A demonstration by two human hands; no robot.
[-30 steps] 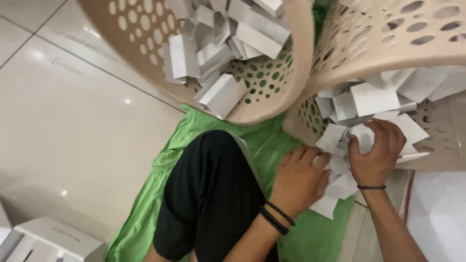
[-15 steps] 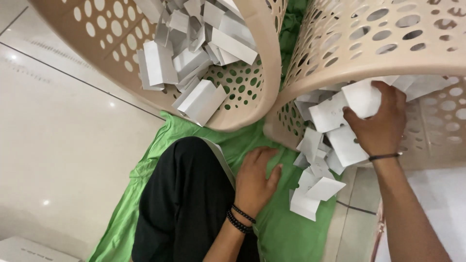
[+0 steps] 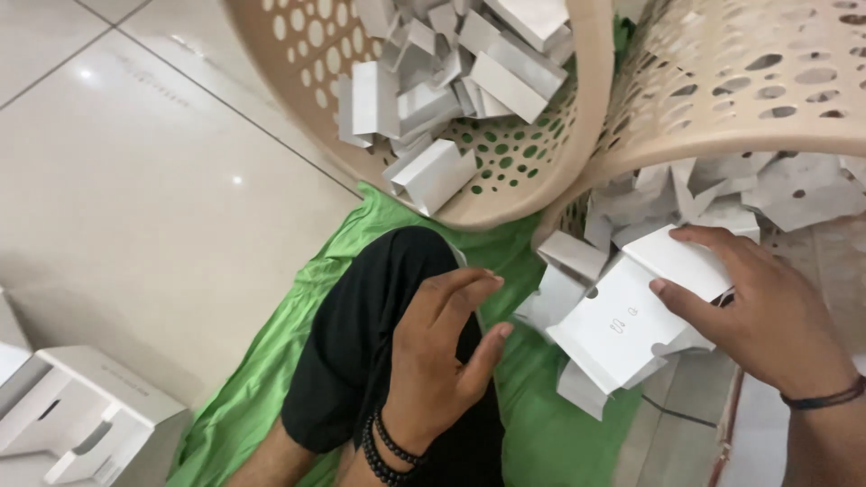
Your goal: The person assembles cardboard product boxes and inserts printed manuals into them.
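My right hand [image 3: 767,307] grips a flat white cardboard box blank [image 3: 631,316], pulled out in front of the tipped beige perforated basket [image 3: 749,99] on the right. More flat white blanks [image 3: 722,194] lie inside that basket and spill at its mouth [image 3: 564,271]. My left hand [image 3: 437,347] hovers open above my black-trousered knee [image 3: 379,307], fingers spread, a short way left of the held blank. Black bead bracelets circle the left wrist.
A second beige perforated basket [image 3: 298,54] at the upper left holds several folded white boxes [image 3: 433,90]. A green cloth [image 3: 289,343] covers the floor under my leg. White boxes [image 3: 81,424] stand on the pale tiled floor [image 3: 135,180] at the lower left.
My right hand drew back from inside the right basket with one flat blank. My left hand lifted off the green cloth and now hovers open over my knee.
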